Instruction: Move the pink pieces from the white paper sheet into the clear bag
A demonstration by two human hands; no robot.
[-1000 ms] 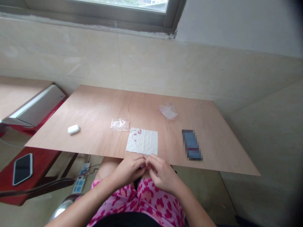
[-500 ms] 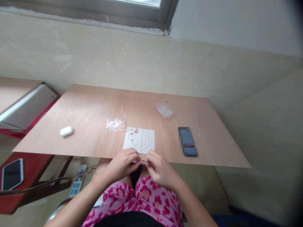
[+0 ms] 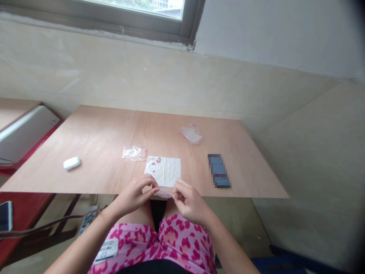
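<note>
My left hand [image 3: 134,196] and my right hand [image 3: 189,201] are close together just in front of the wooden table's [image 3: 99,133] near edge, above my lap. Both pinch the ends of a small clear plastic bag [image 3: 164,193] stretched between them. Just beyond the hands a white paper sheet [image 3: 165,173] lies on the table with several small pink beads [image 3: 156,163] at its far left corner. An empty-looking clear bag [image 3: 133,152] lies left of the sheet.
More small clear bags [image 3: 190,134] lie further back on the table. A dark phone [image 3: 218,176] lies to the right, a white case [image 3: 71,163] to the left. A red side table [image 3: 17,213] with a phone [image 3: 5,216] stands at the left.
My hands have moved slightly apart and up to the table's edge, and the small bag now shows stretched between them. The view has shifted right and tilted.
</note>
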